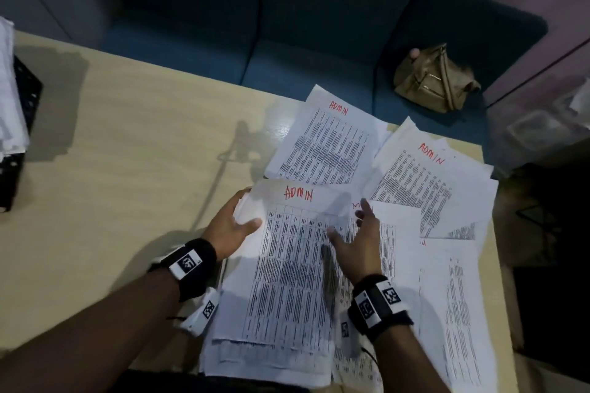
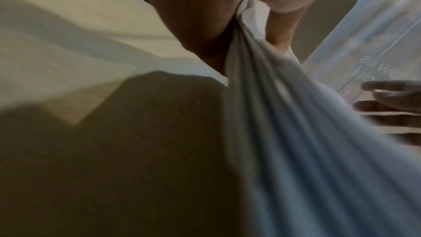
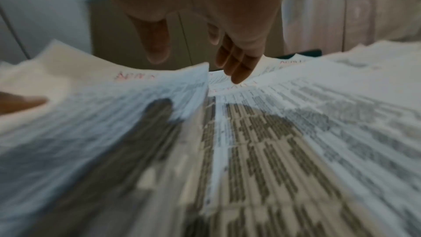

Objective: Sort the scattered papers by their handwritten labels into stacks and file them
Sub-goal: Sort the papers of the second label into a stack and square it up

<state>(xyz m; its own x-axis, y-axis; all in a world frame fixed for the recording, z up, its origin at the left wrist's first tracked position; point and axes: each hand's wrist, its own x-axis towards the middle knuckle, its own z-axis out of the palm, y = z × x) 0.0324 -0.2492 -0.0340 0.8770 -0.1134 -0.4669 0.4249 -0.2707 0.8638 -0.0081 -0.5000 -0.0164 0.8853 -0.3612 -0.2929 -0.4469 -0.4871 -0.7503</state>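
Observation:
A stack of printed sheets topped by one marked ADMIN in red (image 1: 287, 265) lies near the table's front edge. My left hand (image 1: 234, 223) grips its upper left corner, thumb on top and fingers underneath; in the left wrist view the stack (image 2: 284, 114) hangs from that pinch. My right hand (image 1: 357, 236) hovers over the stack's right edge with fingers spread and holds nothing; its fingers (image 3: 237, 60) point down at the papers. Two more ADMIN sheets (image 1: 329, 140) (image 1: 424, 182) lie farther back. A partly covered sheet (image 1: 399, 233) sits under my right hand.
The beige table (image 1: 127, 137) has bare surface on the left. A black perforated tray with papers (image 1: 16, 124) stands at the left edge. A blue sofa (image 1: 287, 41) with a tan handbag (image 1: 434, 80) lies beyond the table. More loose sheets (image 1: 456, 313) spread right.

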